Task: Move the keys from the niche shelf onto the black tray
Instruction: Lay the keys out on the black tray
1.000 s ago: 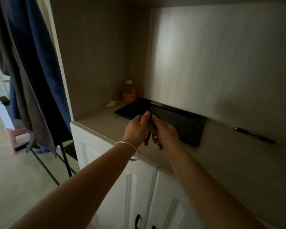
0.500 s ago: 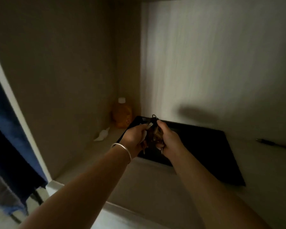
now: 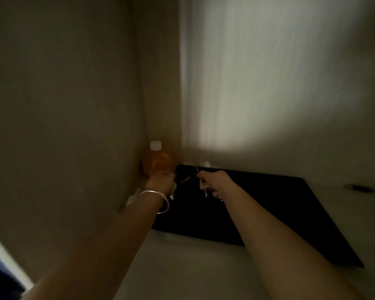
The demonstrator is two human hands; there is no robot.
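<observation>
Black tray (image 3: 279, 213) lay on the pale niche shelf (image 3: 193, 267), and above its far left part both hands, left (image 3: 162, 180) and right (image 3: 217, 182), pinched the keys (image 3: 204, 187) between closed fingers.

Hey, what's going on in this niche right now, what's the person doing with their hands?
A person holds a bunch of keys above the black tray on the niche shelf. The right hand grips most of them; the left hand, wearing a silver bangle, holds the other end. An orange bottle stands in the corner, a pen lies right.
</observation>
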